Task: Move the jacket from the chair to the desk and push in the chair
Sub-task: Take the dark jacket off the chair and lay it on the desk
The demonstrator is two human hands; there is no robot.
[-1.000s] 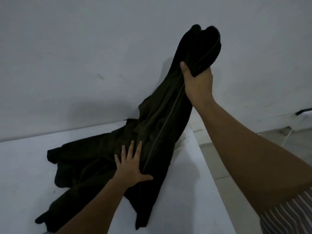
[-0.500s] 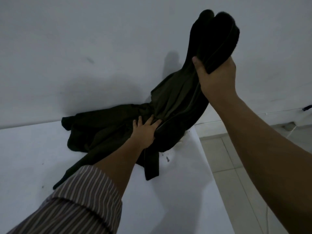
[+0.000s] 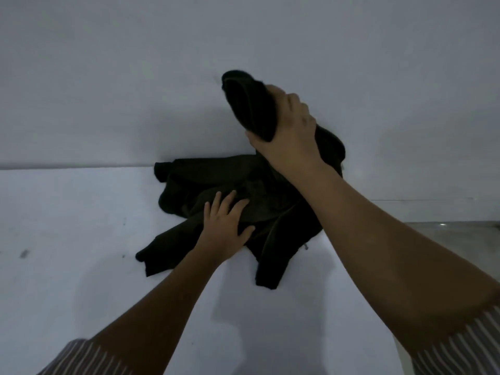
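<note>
The dark jacket [image 3: 205,182] lies bunched on the white desk [image 3: 81,266], close to the wall at the back. My right hand [image 3: 289,131] grips the jacket's upper end, a rolled fold held a little above the pile. My left hand [image 3: 224,226] rests flat on the cloth near the pile's front, fingers spread. One sleeve trails toward the front left, another flap hangs toward the front right. The chair is out of sight.
A plain white wall [image 3: 135,77] rises directly behind the desk. The desk's right edge runs past my right forearm, with tiled floor [image 3: 454,234] beyond it. A few small dark specks mark the desk top at the left.
My right hand has come down with the jacket's top end, from high against the wall to just above the pile. The jacket has collapsed into a lower heap; my left hand stays pressed on it.
</note>
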